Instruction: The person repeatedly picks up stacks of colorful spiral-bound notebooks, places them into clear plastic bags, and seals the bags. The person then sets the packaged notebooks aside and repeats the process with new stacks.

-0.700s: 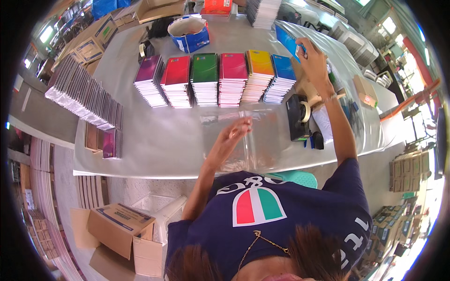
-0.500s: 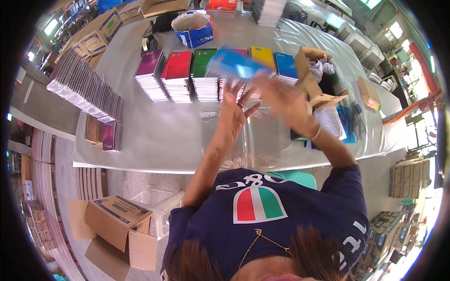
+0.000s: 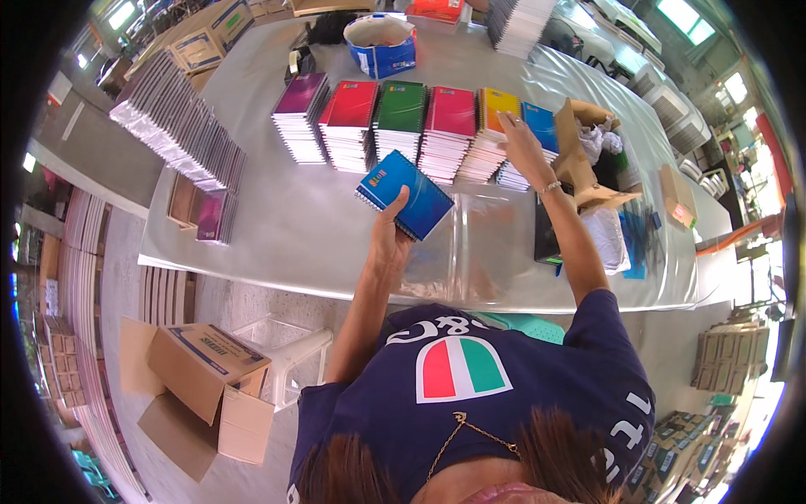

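My left hand grips a blue spiral notebook, thumb on its cover, tilted above the near part of the table. My right hand reaches to the stack of yellow notebooks, its outstretched fingers touching the top one near its right edge. The thumb is hard to make out. To the right of that stands a stack of blue notebooks, partly behind my right hand. Leftward in the same row are stacks of pink notebooks, green notebooks, red notebooks and purple notebooks.
A long row of spiral notebooks runs along the table's left side. Behind the stacks is a blue and white container. An open cardboard box with white wrapping stands at the right. Another open carton lies on the floor, left.
The blue notebook has come down toward me and is now in my left hand alone. My right hand has left it and moved right onto the yellow stack. The view has shifted slightly.
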`<state>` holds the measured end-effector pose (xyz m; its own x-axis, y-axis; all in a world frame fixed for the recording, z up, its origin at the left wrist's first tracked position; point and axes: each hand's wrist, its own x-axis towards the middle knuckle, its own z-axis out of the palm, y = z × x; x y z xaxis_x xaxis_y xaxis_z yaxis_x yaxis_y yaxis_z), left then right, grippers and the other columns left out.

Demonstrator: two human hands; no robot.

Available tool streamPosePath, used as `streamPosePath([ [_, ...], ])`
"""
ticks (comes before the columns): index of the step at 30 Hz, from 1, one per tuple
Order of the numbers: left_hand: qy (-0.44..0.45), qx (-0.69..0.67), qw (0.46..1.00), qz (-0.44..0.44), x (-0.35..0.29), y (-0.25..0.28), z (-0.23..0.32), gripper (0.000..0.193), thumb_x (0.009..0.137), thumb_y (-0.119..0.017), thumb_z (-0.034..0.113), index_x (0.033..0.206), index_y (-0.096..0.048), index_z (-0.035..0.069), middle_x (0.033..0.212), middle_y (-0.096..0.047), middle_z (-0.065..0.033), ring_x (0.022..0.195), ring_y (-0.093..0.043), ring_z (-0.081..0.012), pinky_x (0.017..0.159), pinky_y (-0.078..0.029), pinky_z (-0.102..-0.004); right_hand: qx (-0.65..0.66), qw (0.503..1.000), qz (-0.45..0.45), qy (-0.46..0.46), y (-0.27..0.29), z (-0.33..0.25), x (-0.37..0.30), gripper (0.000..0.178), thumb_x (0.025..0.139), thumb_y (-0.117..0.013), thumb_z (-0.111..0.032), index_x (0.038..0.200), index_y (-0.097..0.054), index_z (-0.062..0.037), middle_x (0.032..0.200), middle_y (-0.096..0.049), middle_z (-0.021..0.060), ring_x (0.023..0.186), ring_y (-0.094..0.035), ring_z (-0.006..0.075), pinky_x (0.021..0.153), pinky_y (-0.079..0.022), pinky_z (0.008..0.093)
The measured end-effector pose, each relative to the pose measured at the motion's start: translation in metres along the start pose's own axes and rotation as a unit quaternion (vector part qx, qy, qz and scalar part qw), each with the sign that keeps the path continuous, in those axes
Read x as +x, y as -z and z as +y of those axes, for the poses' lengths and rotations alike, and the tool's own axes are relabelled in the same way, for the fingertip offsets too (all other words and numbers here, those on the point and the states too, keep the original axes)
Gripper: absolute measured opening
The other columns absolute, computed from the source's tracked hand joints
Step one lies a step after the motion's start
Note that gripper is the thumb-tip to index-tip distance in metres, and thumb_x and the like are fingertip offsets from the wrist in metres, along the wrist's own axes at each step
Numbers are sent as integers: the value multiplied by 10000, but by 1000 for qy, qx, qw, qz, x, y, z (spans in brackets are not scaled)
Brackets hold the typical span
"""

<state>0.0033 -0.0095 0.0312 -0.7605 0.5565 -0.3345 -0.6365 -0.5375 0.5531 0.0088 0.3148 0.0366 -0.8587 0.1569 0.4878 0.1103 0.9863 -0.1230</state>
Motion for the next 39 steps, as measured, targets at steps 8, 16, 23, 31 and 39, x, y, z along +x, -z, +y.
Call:
streamPosePath([
  [8,77,-27,995,-48,9,28,15,460,880,-690,167,1249,-475,-6,1208,-577,-153,1067,-619,-251,925,-539,-398,161,981,66,-83,29,-2,-4,234,886,-594,-52,1107,-663,-23,1063,-672,183,981,-644,346,837,-509,380],
  [16,139,23,969,-201,2,22,51,816,946,-409,633,1434,-334,-17,1371,-488,-194,1225,-540,-277,998,-483,-427,616,779,113,-25,89,-113,5,207,950,-608,-143,1101,-650,-8,1048,-658,69,988,-617,197,950,-457,300],
  [23,277,-107,892,-342,0,33,87,888,886,-418,716,1431,-359,18,1323,-554,-150,1167,-590,-263,929,-531,-400,736,654,-116,131,87,-173,29,134,880,-646,-71,1011,-660,-48,1104,-628,94,1161,-556,252,1042,-428,390],
  [31,243,49,949,-198,5,47,102,420,888,-686,194,1238,-560,-1,1121,-666,-106,967,-677,-215,834,-561,-342,86,994,-18,-60,2,-127,22,456,842,-638,-3,1283,-559,-88,1378,-497,152,1306,-444,320,1085,-366,393],
  [39,169,65,970,-161,39,72,102,406,890,-687,224,1221,-563,23,1110,-659,-85,970,-666,-186,815,-565,-332,138,984,5,-108,4,-107,11,325,831,-648,-73,1155,-681,-70,1231,-640,134,1183,-575,299,1020,-442,350],
])
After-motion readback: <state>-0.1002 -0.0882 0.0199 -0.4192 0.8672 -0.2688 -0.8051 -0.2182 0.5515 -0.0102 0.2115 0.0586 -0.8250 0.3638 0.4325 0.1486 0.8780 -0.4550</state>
